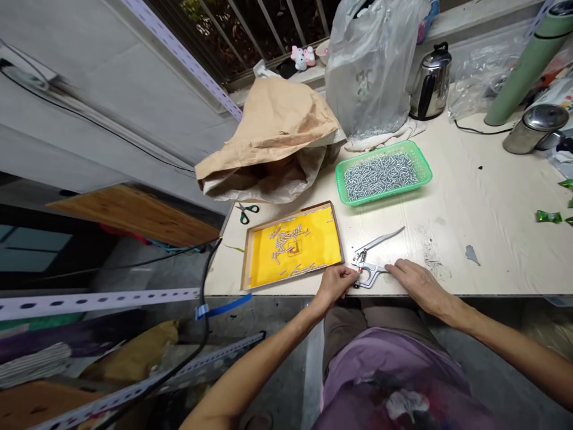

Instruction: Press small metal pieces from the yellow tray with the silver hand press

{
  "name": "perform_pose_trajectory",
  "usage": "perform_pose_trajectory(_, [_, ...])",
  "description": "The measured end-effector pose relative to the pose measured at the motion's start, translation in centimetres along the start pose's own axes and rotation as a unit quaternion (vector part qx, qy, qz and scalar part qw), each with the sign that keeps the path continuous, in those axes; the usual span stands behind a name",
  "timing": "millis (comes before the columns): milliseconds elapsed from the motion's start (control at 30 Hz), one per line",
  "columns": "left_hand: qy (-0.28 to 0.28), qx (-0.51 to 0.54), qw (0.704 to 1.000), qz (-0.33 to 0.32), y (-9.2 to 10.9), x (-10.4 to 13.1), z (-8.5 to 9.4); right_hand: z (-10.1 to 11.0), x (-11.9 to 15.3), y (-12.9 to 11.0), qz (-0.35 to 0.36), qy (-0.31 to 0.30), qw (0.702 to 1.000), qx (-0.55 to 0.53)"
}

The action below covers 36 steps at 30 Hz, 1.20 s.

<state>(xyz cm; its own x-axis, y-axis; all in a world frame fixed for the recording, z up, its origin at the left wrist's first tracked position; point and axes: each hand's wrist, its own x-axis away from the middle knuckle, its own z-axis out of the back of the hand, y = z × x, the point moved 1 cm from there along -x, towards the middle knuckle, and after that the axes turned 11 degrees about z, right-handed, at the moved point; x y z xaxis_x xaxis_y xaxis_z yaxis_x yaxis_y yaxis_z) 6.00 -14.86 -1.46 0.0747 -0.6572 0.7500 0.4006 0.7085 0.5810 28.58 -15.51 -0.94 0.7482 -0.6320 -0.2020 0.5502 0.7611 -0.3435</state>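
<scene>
A silver plier-like hand tool (369, 276) with a spring and a small red part lies at the table's front edge, its upper handle slanting up to the right. My left hand (335, 284) is closed in a pinch at the tool's jaw end; whatever sits between the fingertips is too small to make out. At the other side, my right hand (418, 283) has its fingers on the end of the lower handle. Just left of the tool, a shallow tray (320, 236) with a yellow bottom holds loose small metal pins. Behind, a green plastic basket (424, 170) is filled with similar metal pieces.
A large brown paper bag (286, 113) lies open behind the tray, with scissors (246, 212) to its left. Farther back stand a plastic bag (371, 77), a metal kettle (432, 83) and a green flask (521, 71). Green-wrapped pieces (548, 217) lie at the right.
</scene>
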Motion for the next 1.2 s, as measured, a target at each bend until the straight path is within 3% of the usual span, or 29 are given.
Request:
perform_pose_trajectory(433, [-0.070, -0.037, 0.991, 0.107, 1.1, 0.5, -1.6, 0.8, 0.8, 1.7, -0.002, -0.040, 0.999, -0.010])
perform_pose_trajectory(567, [-0.067, -0.026, 0.991, 0.114, 0.9, 0.6, -1.8, 1.6, -0.4, 3.0, -0.011, -0.043, 0.999, 0.017])
perform_pose_trajectory(800, [-0.061, -0.011, 0.991, 0.116, 0.6, 0.6, -2.0, 1.5, -2.8, 6.0, 0.010, -0.114, 0.993, 0.032])
perform_pose_trajectory(1067, [-0.051, -0.006, 0.992, 0.117, 0.6, 0.6, -2.2, 2.7, -3.8, 5.5, 0.004, -0.127, 0.991, 0.039])
perform_pose_trajectory(1200, [-0.027, -0.056, 0.995, 0.079, -0.1, 1.1, -2.1, 2.8, -3.8, 5.2, 0.003, -0.131, 0.991, 0.037])
